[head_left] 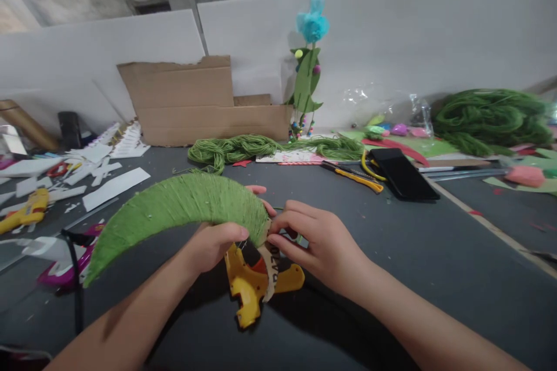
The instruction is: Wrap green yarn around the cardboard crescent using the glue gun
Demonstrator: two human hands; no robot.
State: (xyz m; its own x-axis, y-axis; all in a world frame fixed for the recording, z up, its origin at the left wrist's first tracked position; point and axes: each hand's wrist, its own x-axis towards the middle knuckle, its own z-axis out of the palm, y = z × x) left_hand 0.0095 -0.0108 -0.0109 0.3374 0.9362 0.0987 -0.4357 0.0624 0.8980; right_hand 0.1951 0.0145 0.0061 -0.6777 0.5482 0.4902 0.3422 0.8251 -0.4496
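Crescent (183, 200) wound in green yarn hangs in both hands above the dark table (400, 255), its pointed tip reaching down to the left and its broad back arching upward. Left hand (221, 242) grips it near the right end, thumb laid along the lower edge and fingers behind, some fingertips showing past the upper edge. Right hand (319, 237) has thumb and forefinger nearly together at that same end, pinching the spot where the green winding meets bare cardboard; whether it also has hold of a loose strand, I cannot tell. From there the bare cardboard tail (272, 275), printed with dark letters, curves downward in front of a yellow glue gun (249, 293) on the table. Farther back, a loose bundle of green yarn (239, 148) lies before a cardboard sheet (183, 113) propped against a white partition (391, 52). Right of it are a yellow-handled cutter (354, 177), a black phone (402, 173) and a large heap of green yarn (491, 116). White strips (116, 188) lie scattered at left, near another yellow glue gun (30, 211). Blue flower (314, 26) with green leaves stands out against the partition.
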